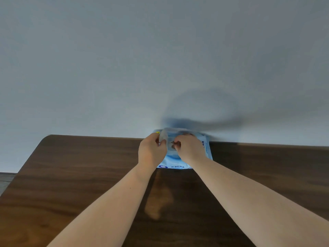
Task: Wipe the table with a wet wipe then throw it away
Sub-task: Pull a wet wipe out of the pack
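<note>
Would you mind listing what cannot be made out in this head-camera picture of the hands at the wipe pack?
Head view only:
- Pack opening: hidden behind the left hand and right hand, and blurred.
- Whether a wipe is out: fingers cover it.
- Wipe pack print: largely covered by the hands.
- Bin: none in frame.
- Table: cut by frame edges.
</note>
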`<act>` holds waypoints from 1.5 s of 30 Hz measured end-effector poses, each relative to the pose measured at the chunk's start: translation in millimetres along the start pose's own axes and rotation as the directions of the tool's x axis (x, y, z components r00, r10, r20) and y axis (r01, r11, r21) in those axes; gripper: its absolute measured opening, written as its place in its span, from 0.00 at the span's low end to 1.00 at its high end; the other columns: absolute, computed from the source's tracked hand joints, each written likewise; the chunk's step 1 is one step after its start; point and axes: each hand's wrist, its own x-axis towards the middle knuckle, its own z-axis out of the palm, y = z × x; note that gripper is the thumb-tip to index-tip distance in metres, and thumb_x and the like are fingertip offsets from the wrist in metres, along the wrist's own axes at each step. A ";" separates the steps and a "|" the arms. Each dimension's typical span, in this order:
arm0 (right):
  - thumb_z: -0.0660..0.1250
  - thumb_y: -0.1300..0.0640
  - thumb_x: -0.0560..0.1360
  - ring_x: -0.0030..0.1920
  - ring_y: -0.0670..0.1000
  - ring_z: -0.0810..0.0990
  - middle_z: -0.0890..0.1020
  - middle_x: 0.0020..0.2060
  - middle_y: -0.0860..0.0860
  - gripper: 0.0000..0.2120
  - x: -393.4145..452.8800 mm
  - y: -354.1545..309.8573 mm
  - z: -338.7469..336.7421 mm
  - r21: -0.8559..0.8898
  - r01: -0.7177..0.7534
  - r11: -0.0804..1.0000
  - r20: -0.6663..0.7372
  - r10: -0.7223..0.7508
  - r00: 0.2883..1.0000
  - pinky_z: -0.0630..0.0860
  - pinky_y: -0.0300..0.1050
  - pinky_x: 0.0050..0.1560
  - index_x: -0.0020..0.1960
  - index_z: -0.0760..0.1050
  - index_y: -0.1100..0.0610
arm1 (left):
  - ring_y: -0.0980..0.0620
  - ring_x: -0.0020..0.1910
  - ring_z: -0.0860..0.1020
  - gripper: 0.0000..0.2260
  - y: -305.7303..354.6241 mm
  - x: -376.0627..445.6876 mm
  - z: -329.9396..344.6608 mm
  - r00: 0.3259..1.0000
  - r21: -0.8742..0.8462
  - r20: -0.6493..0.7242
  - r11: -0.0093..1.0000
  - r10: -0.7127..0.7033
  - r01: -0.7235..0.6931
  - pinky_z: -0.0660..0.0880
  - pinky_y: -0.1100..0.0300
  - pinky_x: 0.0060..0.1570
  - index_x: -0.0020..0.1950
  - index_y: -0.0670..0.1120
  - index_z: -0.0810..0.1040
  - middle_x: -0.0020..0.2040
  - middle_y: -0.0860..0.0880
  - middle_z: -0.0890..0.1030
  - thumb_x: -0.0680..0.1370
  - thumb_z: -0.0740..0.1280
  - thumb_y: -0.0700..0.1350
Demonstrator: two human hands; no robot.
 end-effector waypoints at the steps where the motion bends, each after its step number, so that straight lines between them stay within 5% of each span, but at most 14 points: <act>1: 0.61 0.52 0.79 0.53 0.56 0.76 0.81 0.48 0.54 0.11 1.0 -1.5 3.0 -0.013 -0.005 1.000 -0.011 0.005 1.000 0.70 0.46 0.44 0.49 0.79 0.57 | 0.52 0.26 0.62 0.20 0.5 0.6 -0.2 1.000 0.008 0.009 1.000 0.000 0.000 0.62 0.67 0.27 0.28 0.48 0.59 0.25 0.51 0.63 0.75 0.65 0.39; 5: 0.60 0.56 0.79 0.52 0.55 0.74 0.79 0.48 0.54 0.08 3.3 -1.7 3.8 0.015 0.007 1.000 0.017 -0.007 1.000 0.69 0.47 0.44 0.47 0.76 0.58 | 0.52 0.27 0.64 0.18 -0.6 1.4 -2.7 0.999 0.039 0.053 0.999 0.001 -0.003 0.64 0.69 0.29 0.29 0.49 0.60 0.26 0.51 0.65 0.76 0.64 0.40; 10: 0.59 0.63 0.77 0.40 0.54 0.70 0.73 0.40 0.54 0.04 0.6 2.2 -18.0 0.245 0.013 0.969 0.070 -0.031 0.997 0.64 0.45 0.39 0.43 0.69 0.60 | 0.52 0.29 0.66 0.15 1.4 1.7 -3.7 0.994 0.083 0.105 0.997 -0.005 -0.003 0.61 0.65 0.29 0.32 0.48 0.62 0.29 0.52 0.67 0.77 0.61 0.40; 15: 0.63 0.61 0.77 0.42 0.54 0.76 0.78 0.40 0.52 0.03 -12.7 6.6 -56.2 0.604 -0.134 0.785 -0.040 0.197 0.980 0.75 0.51 0.46 0.45 0.72 0.60 | 0.42 0.43 0.73 0.05 8.1 2.3 1.1 0.975 0.110 0.213 0.993 -0.069 0.046 0.63 0.59 0.40 0.48 0.39 0.72 0.39 0.43 0.75 0.77 0.60 0.41; 18: 0.64 0.60 0.76 0.40 0.51 0.77 0.76 0.40 0.53 0.03 -21.3 8.0 -78.1 0.673 -0.184 0.716 -0.007 0.255 0.967 0.82 0.46 0.41 0.46 0.73 0.60 | 0.50 0.45 0.74 0.09 16.8 -3.1 -1.5 0.974 -0.017 0.215 0.997 -0.072 0.078 0.66 0.64 0.44 0.53 0.43 0.72 0.42 0.52 0.75 0.76 0.66 0.44; 21: 0.65 0.61 0.76 0.39 0.50 0.78 0.76 0.39 0.53 0.03 -25.7 3.1 -87.8 0.701 -0.182 0.690 0.008 0.248 0.969 0.83 0.43 0.37 0.46 0.73 0.61 | 0.51 0.48 0.78 0.09 29.8 -7.5 -11.0 0.988 -0.217 0.110 0.967 -0.111 0.133 0.70 0.61 0.49 0.53 0.44 0.77 0.46 0.50 0.80 0.75 0.68 0.44; 26: 0.69 0.64 0.74 0.46 0.56 0.82 0.79 0.42 0.59 0.03 -30.4 -12.8 -90.2 0.818 -0.166 0.550 0.059 0.206 0.977 0.83 0.47 0.45 0.43 0.75 0.63 | 0.45 0.51 0.80 0.09 53.3 -11.0 -34.0 0.819 -0.595 0.454 0.565 -0.351 0.572 0.79 0.55 0.50 0.53 0.41 0.76 0.51 0.44 0.80 0.78 0.65 0.46; 31: 0.68 0.52 0.75 0.47 0.58 0.83 0.85 0.37 0.54 0.12 -32.5 -26.0 -88.6 0.803 -0.188 0.565 0.119 0.156 0.981 0.79 0.54 0.55 0.37 0.80 0.59 | 0.44 0.48 0.83 0.08 43.6 -15.2 -49.7 0.826 -0.720 0.441 0.411 -0.353 0.560 0.80 0.55 0.49 0.53 0.39 0.74 0.53 0.39 0.81 0.77 0.67 0.42; 34: 0.72 0.56 0.72 0.41 0.55 0.81 0.84 0.39 0.54 0.04 -34.2 -36.5 -84.5 0.720 -0.132 0.681 0.076 0.112 0.991 0.78 0.47 0.47 0.42 0.80 0.57 | 0.43 0.48 0.82 0.07 33.8 -18.8 -57.0 0.862 -0.705 0.370 0.499 -0.347 0.504 0.79 0.54 0.50 0.48 0.37 0.77 0.49 0.38 0.83 0.76 0.68 0.42; 38: 0.73 0.61 0.70 0.37 0.48 0.74 0.78 0.38 0.50 0.16 -32.6 -50.5 -75.7 0.642 -0.087 0.762 0.056 0.067 0.996 0.70 0.36 0.38 0.56 0.77 0.52 | 0.41 0.51 0.81 0.05 18.4 -25.9 -72.4 0.895 -0.640 0.250 0.631 -0.369 0.439 0.78 0.45 0.55 0.47 0.40 0.80 0.47 0.39 0.83 0.75 0.70 0.41; 42: 0.70 0.61 0.73 0.41 0.50 0.76 0.80 0.40 0.51 0.05 -26.2 -63.2 -66.2 0.625 -0.128 0.770 0.072 0.106 0.992 0.71 0.40 0.40 0.49 0.82 0.58 | 0.45 0.44 0.80 0.05 3.5 -34.5 -93.2 0.891 -0.625 0.215 0.645 -0.399 0.440 0.78 0.45 0.54 0.44 0.40 0.80 0.42 0.42 0.82 0.76 0.69 0.41; 45: 0.68 0.61 0.74 0.40 0.50 0.76 0.80 0.38 0.51 0.02 -21.0 -76.1 -56.3 0.672 -0.153 0.725 0.079 0.135 0.988 0.73 0.41 0.39 0.44 0.80 0.58 | 0.44 0.49 0.82 0.05 -13.8 -40.1 -109.5 0.872 -0.583 0.194 0.662 -0.449 0.471 0.80 0.47 0.52 0.46 0.41 0.80 0.46 0.41 0.83 0.76 0.68 0.42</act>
